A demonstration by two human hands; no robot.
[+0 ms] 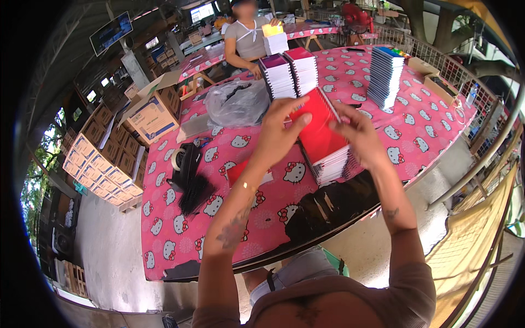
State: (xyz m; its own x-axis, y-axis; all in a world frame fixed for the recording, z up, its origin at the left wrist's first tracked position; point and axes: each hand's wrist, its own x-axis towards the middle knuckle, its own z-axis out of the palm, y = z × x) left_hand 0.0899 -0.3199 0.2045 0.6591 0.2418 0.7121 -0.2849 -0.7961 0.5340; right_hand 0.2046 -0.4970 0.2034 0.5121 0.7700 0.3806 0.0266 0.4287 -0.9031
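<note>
A red spiral notebook [319, 123] is tilted up above the near middle of the table, over a stack of notebooks [330, 168] with white pages and a red top. My left hand [280, 131] grips its left edge, thumb on the cover and fingers behind. At the coil-bound right edge is my right hand [361, 136], its fingers curled in and slightly blurred. Partly covered by my left forearm, another red notebook [236, 171] lies on the table. Loose black binding coils [196, 195] rest farther left, beside a black tape dispenser [187, 162].
Past my hands stand two notebook stacks [290, 74] and a clear plastic bag [235, 104]. A taller notebook stack [385, 79] rises at right. Cartons [104, 158] are piled left of the pink patterned table [262, 218]. Across it, a person [246, 41] touches yellow-topped notebooks [275, 39].
</note>
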